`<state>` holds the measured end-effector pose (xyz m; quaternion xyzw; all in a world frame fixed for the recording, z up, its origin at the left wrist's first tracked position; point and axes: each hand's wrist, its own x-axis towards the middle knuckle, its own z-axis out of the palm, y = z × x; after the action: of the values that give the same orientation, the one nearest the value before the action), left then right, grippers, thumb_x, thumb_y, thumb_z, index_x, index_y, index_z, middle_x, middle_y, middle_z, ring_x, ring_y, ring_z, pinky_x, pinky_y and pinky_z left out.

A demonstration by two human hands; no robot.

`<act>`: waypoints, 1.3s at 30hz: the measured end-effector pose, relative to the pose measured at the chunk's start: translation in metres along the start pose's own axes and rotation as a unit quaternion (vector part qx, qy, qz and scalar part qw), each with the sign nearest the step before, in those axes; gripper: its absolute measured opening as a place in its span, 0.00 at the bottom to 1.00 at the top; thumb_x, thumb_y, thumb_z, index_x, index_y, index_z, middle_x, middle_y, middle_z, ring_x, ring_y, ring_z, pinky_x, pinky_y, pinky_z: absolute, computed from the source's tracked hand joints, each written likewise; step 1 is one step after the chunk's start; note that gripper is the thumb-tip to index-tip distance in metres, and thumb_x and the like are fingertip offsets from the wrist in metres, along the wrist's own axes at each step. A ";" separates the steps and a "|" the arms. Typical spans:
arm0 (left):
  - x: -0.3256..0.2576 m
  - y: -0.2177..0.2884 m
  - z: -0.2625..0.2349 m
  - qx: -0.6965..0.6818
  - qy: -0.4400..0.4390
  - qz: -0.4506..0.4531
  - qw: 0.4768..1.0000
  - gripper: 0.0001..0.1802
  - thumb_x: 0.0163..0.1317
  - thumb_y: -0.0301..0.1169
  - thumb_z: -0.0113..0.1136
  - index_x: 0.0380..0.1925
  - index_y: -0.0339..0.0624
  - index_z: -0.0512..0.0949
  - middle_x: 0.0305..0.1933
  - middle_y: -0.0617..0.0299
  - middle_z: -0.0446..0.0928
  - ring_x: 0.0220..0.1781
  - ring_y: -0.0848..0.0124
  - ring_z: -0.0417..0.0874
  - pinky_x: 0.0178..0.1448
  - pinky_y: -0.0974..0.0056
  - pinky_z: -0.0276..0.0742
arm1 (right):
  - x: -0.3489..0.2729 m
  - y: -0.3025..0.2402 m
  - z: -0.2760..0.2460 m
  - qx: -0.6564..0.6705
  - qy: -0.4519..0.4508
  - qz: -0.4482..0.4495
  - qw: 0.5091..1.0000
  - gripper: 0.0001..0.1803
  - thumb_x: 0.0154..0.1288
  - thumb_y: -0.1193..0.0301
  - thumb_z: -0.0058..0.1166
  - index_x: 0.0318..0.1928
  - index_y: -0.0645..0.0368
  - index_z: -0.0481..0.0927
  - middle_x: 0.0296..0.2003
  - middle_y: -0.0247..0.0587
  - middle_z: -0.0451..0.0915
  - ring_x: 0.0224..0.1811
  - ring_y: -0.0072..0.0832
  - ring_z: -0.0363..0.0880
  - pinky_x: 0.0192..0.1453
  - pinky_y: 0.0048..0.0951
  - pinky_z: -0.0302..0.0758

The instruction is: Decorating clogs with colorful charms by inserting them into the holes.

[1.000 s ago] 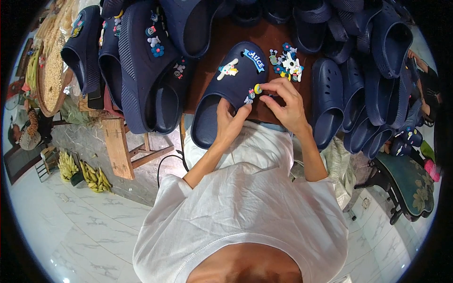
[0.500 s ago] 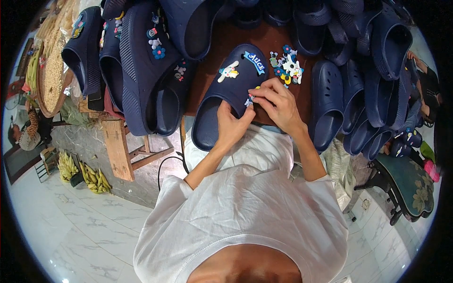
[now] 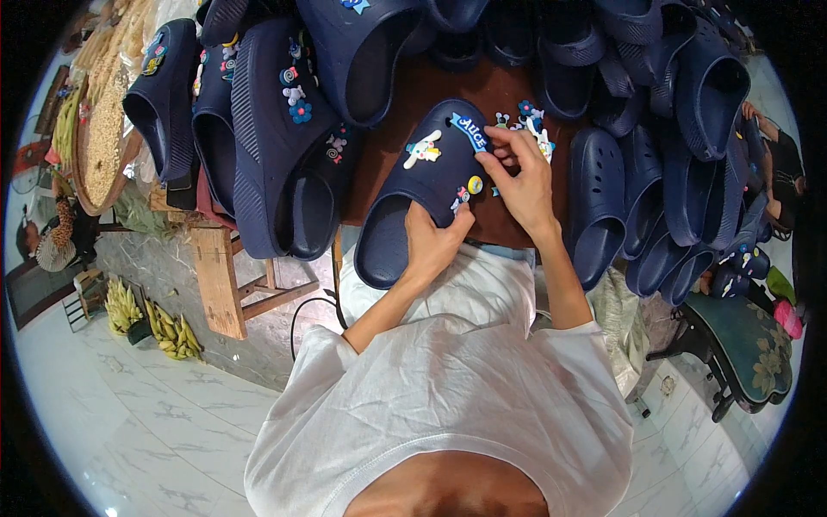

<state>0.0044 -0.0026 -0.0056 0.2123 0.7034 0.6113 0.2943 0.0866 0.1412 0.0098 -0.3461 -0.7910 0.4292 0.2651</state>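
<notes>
A dark navy clog (image 3: 405,181) lies tilted before me, its opening toward my body. My left hand (image 3: 435,246) grips its side edge, fingers inside the opening and thumb outside beside a small flower-like charm (image 3: 460,200). A round yellow charm (image 3: 475,184) sits just above that thumb. Higher on the clog are a white long-eared animal charm (image 3: 422,150) and a blue banner charm (image 3: 469,134). My right hand (image 3: 524,177) has thumb and index finger at the banner's right edge, pinching around it. Behind that hand, loose colourful charms (image 3: 537,136) are partly hidden.
The brown tabletop (image 3: 405,95) is ringed by many navy clogs, decorated ones (image 3: 274,146) on the left and plain ones (image 3: 596,207) on the right. A wooden stool (image 3: 220,280) stands left, a floral-seat chair (image 3: 745,349) right. Another person (image 3: 780,172) is at the far right.
My right hand has moved up from the small charms by my left thumb to the banner charm, uncovering the round yellow charm. My left hand keeps its hold; the whole view has shifted slightly.
</notes>
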 end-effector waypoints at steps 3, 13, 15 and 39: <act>0.001 0.003 0.000 -0.002 -0.012 -0.024 1.000 0.21 0.52 0.26 0.66 0.46 0.29 0.77 0.43 0.51 0.83 0.43 0.66 0.84 0.50 0.63 0.78 | 0.004 -0.003 0.007 -0.034 -0.007 -0.022 0.999 0.16 0.62 0.72 0.64 0.50 0.59 0.80 0.42 0.40 0.78 0.40 0.30 0.81 0.44 0.28 0.79; 0.001 0.003 -0.006 0.004 -0.033 -0.030 0.999 0.24 0.51 0.28 0.69 0.47 0.28 0.76 0.45 0.50 0.83 0.45 0.66 0.84 0.51 0.63 0.78 | -0.001 0.002 0.004 0.009 -0.006 -0.009 1.000 0.16 0.64 0.74 0.61 0.52 0.59 0.80 0.43 0.41 0.77 0.42 0.31 0.81 0.47 0.29 0.80; 0.000 0.003 -0.008 0.007 -0.041 -0.025 0.999 0.24 0.51 0.28 0.69 0.47 0.28 0.76 0.45 0.50 0.83 0.45 0.66 0.84 0.51 0.63 0.78 | -0.007 0.004 0.002 0.028 0.006 -0.007 1.000 0.15 0.65 0.75 0.60 0.52 0.59 0.80 0.43 0.41 0.77 0.42 0.31 0.81 0.47 0.28 0.79; 0.001 0.004 -0.027 -0.174 -0.097 -0.114 0.973 0.32 0.58 0.29 0.67 0.61 0.27 0.67 0.60 0.51 0.75 0.60 0.68 0.75 0.65 0.64 0.68 | 0.019 0.000 0.043 -0.056 0.128 -0.013 0.990 0.10 0.59 0.70 0.64 0.37 0.59 0.77 0.31 0.40 0.76 0.35 0.35 0.78 0.40 0.38 0.74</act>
<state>-0.0145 -0.0207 0.0007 0.1348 0.5736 0.6634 0.4611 0.0437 0.1350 -0.0091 -0.4021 -0.7779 0.3323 0.3503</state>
